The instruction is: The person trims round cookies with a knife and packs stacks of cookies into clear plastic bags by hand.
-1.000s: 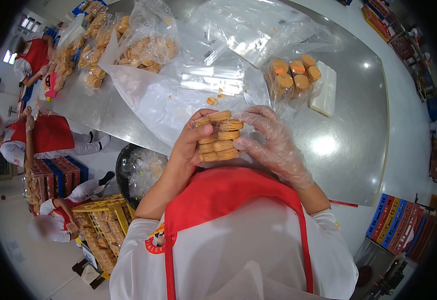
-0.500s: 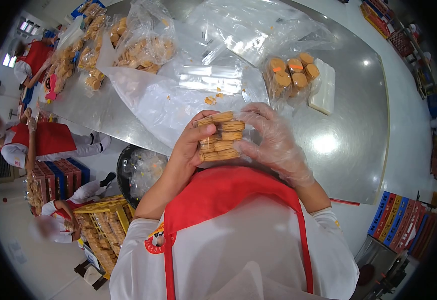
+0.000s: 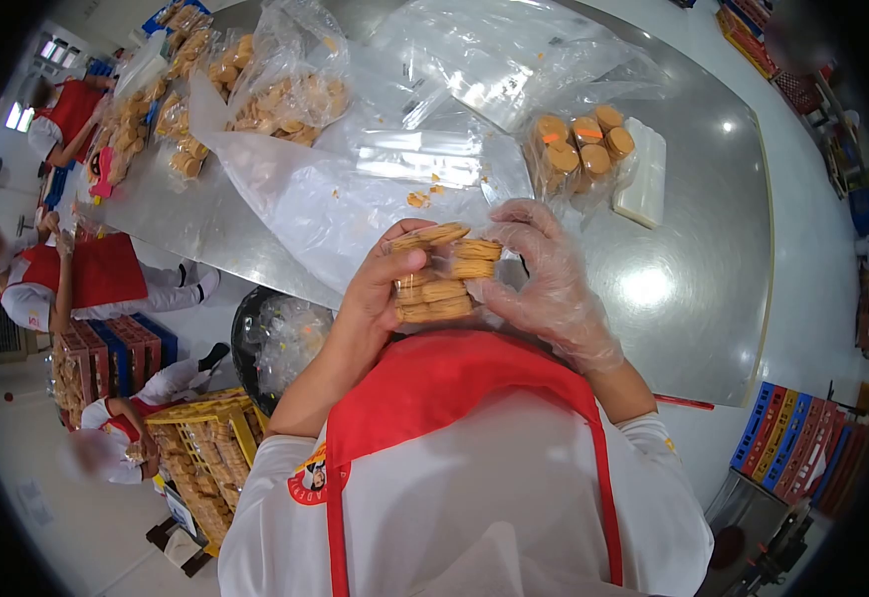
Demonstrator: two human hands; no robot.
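Note:
Just above my apron, my left hand (image 3: pixel 373 287) is wrapped round a clear plastic bag of stacked round biscuits (image 3: pixel 432 298), its thumb pressed over the near side. My right hand (image 3: pixel 546 284), in a clear plastic glove, pinches a short stack of biscuits (image 3: pixel 474 260) at the bag's right end between thumb and forefinger. Whether that stack is fully inside the bag I cannot tell. Beyond my hands lies a white plastic sheet (image 3: pixel 290 214) with biscuit crumbs (image 3: pixel 417 199) on it.
Bagged biscuit stacks (image 3: pixel 593 157) stand on the steel table (image 3: pixel 698 239) beside flat clear bags (image 3: pixel 641 179). A large open bag of biscuits (image 3: pixel 290 104) sits far left. A black bin (image 3: pixel 247 343) is below the table's left edge. Several co-workers (image 3: pixel 106 274) are at left.
The stack in my right hand has shifted slightly right, opening a gap from the biscuits beside my left thumb. My left hand has hardly moved.

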